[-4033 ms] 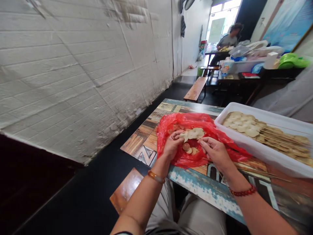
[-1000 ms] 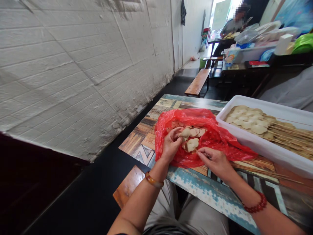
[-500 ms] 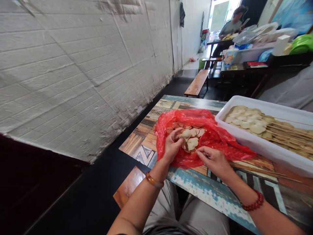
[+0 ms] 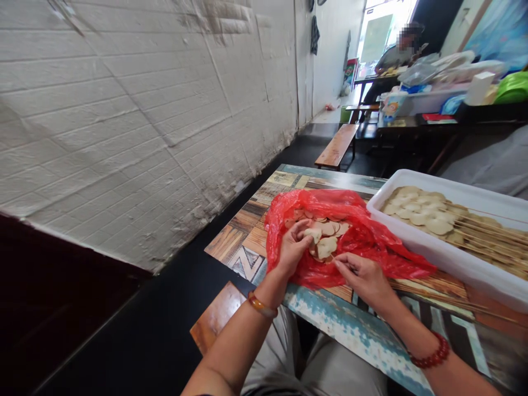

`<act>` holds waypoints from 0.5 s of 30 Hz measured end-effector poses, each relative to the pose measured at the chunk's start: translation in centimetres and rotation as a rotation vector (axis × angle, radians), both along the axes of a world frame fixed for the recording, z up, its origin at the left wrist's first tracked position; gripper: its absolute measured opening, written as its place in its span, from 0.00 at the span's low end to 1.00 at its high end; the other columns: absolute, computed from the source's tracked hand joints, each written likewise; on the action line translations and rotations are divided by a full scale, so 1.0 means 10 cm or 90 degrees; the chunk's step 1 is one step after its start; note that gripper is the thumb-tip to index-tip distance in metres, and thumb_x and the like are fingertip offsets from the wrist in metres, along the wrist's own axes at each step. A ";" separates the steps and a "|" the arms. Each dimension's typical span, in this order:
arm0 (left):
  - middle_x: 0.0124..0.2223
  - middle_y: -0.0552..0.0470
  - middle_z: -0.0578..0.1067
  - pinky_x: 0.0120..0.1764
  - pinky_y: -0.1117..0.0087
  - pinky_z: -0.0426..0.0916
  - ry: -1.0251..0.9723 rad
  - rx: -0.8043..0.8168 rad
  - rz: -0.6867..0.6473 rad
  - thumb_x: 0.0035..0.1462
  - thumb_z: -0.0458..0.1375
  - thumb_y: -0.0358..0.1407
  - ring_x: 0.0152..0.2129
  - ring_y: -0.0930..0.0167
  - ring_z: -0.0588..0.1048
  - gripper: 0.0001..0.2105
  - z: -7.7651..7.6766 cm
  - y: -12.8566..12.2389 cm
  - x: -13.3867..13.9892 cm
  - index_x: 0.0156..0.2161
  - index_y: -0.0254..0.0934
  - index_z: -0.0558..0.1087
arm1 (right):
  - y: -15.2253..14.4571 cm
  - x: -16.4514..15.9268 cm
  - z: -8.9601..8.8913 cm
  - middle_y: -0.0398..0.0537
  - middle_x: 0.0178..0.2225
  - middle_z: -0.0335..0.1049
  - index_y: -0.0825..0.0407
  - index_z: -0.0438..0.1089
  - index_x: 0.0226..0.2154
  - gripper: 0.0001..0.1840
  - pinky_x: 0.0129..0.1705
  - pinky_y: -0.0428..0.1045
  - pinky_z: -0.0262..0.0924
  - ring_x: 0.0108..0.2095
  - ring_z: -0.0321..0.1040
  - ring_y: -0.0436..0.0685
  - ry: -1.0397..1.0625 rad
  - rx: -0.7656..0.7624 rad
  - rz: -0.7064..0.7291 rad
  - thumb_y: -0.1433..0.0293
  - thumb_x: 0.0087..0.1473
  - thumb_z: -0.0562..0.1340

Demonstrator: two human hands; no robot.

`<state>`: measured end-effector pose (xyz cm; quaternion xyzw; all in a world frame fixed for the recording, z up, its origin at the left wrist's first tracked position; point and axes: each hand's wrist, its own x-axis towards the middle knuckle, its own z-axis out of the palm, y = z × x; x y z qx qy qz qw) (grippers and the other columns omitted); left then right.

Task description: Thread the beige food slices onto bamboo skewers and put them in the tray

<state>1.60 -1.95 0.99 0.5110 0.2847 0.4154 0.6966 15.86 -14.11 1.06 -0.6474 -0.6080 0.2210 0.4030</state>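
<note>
My left hand (image 4: 292, 248) is over the open red plastic bag (image 4: 278, 212), its thumb and fingers closed on a thin pale round slice (image 4: 314, 235). Just to the right, my right hand (image 4: 366, 279) pinches the end of a thin wooden skewer (image 4: 333, 257). Pale slices (image 4: 325, 247) overlap at the skewer's far end, close to my left fingertips. More loose round slices (image 4: 330, 226) lie inside the bag behind my hands. What exactly the slices are cannot be made out.
A white plastic tub (image 4: 381, 198) with rows of skewered slices (image 4: 429, 212) stands at the right. Loose skewers (image 4: 437, 294) lie before it on the patterned table (image 4: 235, 236). Beyond are a wooden bench (image 4: 338, 146), a cluttered table and a seated person (image 4: 394, 58).
My left fingers have shifted slightly and a single slice now shows more plainly between them. The right hand keeps its pinch on the skewer. The whole view has moved a little.
</note>
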 end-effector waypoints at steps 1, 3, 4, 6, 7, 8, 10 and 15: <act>0.28 0.53 0.74 0.25 0.76 0.63 -0.009 -0.007 -0.002 0.44 0.62 0.33 0.19 0.77 0.69 0.25 -0.01 0.00 0.00 0.51 0.33 0.65 | 0.00 0.00 0.00 0.42 0.22 0.69 0.52 0.71 0.30 0.15 0.26 0.44 0.57 0.24 0.66 0.51 -0.005 -0.002 0.000 0.63 0.56 0.53; 0.29 0.52 0.75 0.27 0.76 0.64 -0.023 -0.019 -0.003 0.43 0.63 0.34 0.22 0.76 0.71 0.26 -0.02 0.01 -0.01 0.50 0.33 0.66 | 0.00 0.00 -0.01 0.43 0.23 0.70 0.52 0.71 0.30 0.15 0.27 0.44 0.57 0.24 0.66 0.52 -0.016 -0.001 0.004 0.63 0.56 0.52; 0.30 0.52 0.75 0.28 0.76 0.64 -0.028 -0.024 -0.004 0.43 0.64 0.34 0.23 0.76 0.71 0.26 -0.03 0.01 -0.01 0.50 0.33 0.66 | 0.00 0.00 0.00 0.43 0.23 0.70 0.52 0.71 0.30 0.15 0.27 0.44 0.58 0.24 0.67 0.52 -0.021 0.000 0.007 0.63 0.56 0.52; 0.29 0.52 0.75 0.28 0.76 0.63 -0.028 -0.034 -0.007 0.42 0.65 0.35 0.22 0.75 0.71 0.27 -0.04 0.02 -0.02 0.50 0.33 0.66 | 0.00 0.00 0.01 0.43 0.24 0.71 0.52 0.72 0.30 0.15 0.28 0.45 0.58 0.25 0.67 0.52 -0.029 0.004 0.011 0.63 0.56 0.52; 0.28 0.53 0.75 0.27 0.76 0.63 -0.025 -0.039 -0.008 0.41 0.65 0.35 0.22 0.76 0.71 0.27 -0.05 0.02 -0.02 0.50 0.33 0.67 | 0.00 0.00 0.01 0.44 0.24 0.71 0.52 0.72 0.30 0.15 0.28 0.45 0.59 0.25 0.68 0.52 -0.032 0.006 0.013 0.64 0.56 0.52; 0.27 0.53 0.75 0.27 0.76 0.63 -0.024 -0.046 -0.006 0.41 0.65 0.35 0.21 0.76 0.71 0.28 -0.05 0.03 -0.02 0.50 0.33 0.67 | 0.00 0.00 0.02 0.44 0.24 0.72 0.52 0.72 0.30 0.15 0.29 0.45 0.59 0.26 0.68 0.52 -0.035 0.009 0.013 0.64 0.56 0.52; 0.27 0.54 0.75 0.28 0.76 0.63 -0.031 -0.064 -0.001 0.40 0.66 0.35 0.22 0.76 0.71 0.29 -0.07 0.03 -0.02 0.50 0.33 0.67 | 0.00 0.00 0.01 0.44 0.25 0.72 0.52 0.71 0.30 0.15 0.30 0.46 0.60 0.27 0.69 0.53 -0.041 0.018 0.013 0.64 0.56 0.52; 0.26 0.55 0.75 0.28 0.76 0.62 -0.047 -0.091 0.001 0.37 0.68 0.35 0.21 0.76 0.71 0.29 -0.08 0.03 -0.01 0.48 0.32 0.68 | 0.00 0.01 -0.02 0.46 0.27 0.74 0.50 0.72 0.30 0.15 0.30 0.47 0.61 0.28 0.70 0.54 -0.053 0.027 0.014 0.64 0.57 0.52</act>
